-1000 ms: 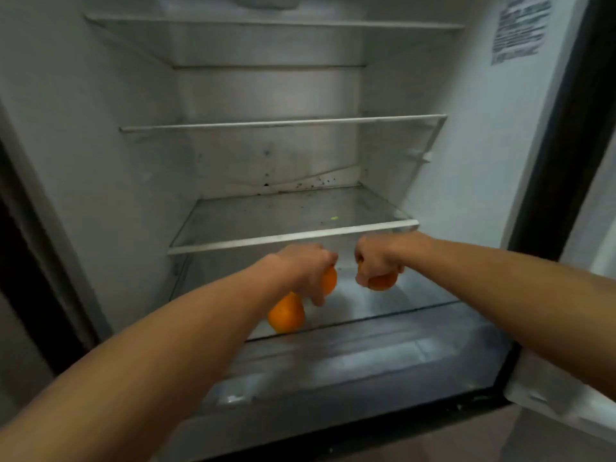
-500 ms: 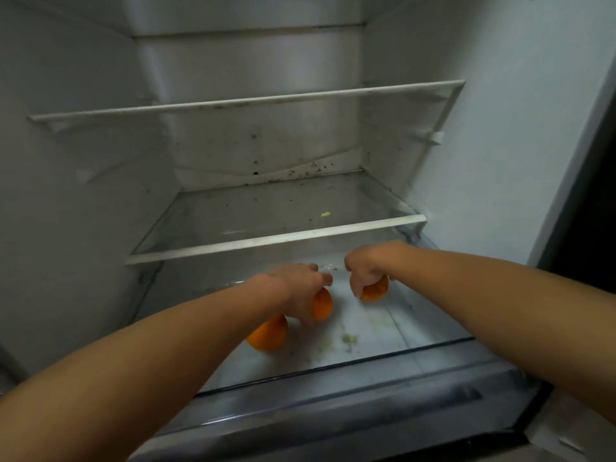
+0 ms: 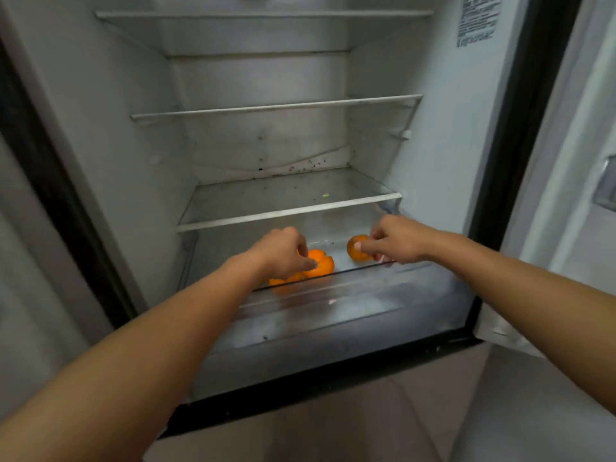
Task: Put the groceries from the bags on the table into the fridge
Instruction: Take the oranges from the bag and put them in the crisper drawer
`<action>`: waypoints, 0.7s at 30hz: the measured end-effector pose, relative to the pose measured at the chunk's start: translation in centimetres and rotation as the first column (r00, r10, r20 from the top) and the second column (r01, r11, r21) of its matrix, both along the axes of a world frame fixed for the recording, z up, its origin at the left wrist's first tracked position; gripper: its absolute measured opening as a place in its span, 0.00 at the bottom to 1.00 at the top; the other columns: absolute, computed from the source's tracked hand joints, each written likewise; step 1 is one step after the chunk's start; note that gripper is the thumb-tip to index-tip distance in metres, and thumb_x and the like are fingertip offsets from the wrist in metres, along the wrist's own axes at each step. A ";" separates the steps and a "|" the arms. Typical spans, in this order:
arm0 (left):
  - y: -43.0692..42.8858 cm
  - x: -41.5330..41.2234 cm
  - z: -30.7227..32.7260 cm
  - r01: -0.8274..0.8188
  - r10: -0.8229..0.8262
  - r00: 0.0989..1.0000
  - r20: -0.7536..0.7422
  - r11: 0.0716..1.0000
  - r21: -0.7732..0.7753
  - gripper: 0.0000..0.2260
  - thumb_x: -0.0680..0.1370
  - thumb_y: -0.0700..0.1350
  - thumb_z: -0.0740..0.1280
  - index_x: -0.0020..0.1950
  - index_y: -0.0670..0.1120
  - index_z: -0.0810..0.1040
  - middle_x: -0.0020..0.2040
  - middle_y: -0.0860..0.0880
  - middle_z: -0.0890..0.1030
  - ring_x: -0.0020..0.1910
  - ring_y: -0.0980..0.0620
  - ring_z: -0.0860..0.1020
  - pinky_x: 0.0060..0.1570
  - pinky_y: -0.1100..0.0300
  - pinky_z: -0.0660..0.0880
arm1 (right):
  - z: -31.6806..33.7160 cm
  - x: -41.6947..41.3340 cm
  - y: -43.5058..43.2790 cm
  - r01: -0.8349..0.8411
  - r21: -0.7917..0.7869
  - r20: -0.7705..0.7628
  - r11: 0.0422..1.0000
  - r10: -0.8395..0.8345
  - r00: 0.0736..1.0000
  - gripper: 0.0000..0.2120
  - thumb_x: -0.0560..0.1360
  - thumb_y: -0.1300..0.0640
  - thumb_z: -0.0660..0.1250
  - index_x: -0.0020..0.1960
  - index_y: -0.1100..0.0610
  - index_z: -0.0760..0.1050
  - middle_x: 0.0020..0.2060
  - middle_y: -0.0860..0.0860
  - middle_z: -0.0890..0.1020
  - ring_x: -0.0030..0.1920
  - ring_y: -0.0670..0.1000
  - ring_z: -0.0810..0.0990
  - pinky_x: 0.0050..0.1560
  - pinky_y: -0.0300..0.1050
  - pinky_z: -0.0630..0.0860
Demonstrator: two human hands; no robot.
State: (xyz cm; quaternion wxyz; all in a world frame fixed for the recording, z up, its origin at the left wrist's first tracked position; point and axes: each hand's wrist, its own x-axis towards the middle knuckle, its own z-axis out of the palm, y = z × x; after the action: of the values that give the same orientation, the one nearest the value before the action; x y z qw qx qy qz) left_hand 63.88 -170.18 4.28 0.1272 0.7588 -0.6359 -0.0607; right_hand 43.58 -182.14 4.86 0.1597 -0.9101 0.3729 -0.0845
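Left hand, right hand outstretched — gripping oranges.

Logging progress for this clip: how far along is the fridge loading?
Done: the leftmost orange lies on the bottom shelf. In hand: the left hand touches the middle orange, grip unclear; the right hand pinches the right orange. Left: letting go; anything more is out of view.

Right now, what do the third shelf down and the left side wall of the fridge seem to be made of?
Third shelf down: probably clear glass, glossy; it is see-through and catches reflections. The white strip along its front looks like plastic. Left side wall: apparently smooth white moulded plastic with a dull sheen; coated metal cannot be excluded.
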 end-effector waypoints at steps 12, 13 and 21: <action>9.7 -4.0 -3.1 -0.028 0.169 0.881 0.441 0.951 -0.308 0.29 0.75 0.70 0.44 0.45 0.50 0.73 0.48 0.46 0.81 0.50 0.41 0.79 0.38 0.53 0.67 | -4.5 -3.9 5.4 0.072 -0.656 0.190 0.752 0.071 0.979 0.35 0.73 0.32 0.38 0.40 0.51 0.78 0.33 0.53 0.82 0.38 0.58 0.81 0.34 0.45 0.63; 10.0 -4.1 -3.5 -0.016 0.184 0.857 0.482 0.944 -0.331 0.30 0.74 0.71 0.42 0.47 0.51 0.72 0.49 0.48 0.81 0.49 0.43 0.79 0.37 0.54 0.66 | -4.5 -3.7 5.3 0.088 -0.677 0.201 0.731 0.069 0.977 0.36 0.73 0.32 0.37 0.40 0.52 0.78 0.32 0.53 0.82 0.38 0.58 0.81 0.33 0.45 0.63; 7.3 -2.3 -3.5 0.019 0.290 0.776 0.560 0.877 -0.481 0.29 0.74 0.70 0.44 0.41 0.50 0.74 0.36 0.49 0.81 0.35 0.44 0.81 0.28 0.58 0.64 | -3.3 -1.7 1.7 0.091 -0.694 0.142 0.714 0.012 0.990 0.37 0.77 0.34 0.39 0.43 0.51 0.83 0.36 0.53 0.83 0.39 0.56 0.80 0.33 0.43 0.64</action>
State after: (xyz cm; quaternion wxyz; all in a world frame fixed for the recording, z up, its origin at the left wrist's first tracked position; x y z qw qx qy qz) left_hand 61.61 -162.92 0.79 0.0931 0.7289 -0.5796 0.3522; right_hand 41.89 -180.42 1.56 -0.1727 -0.8869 0.3207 -0.2843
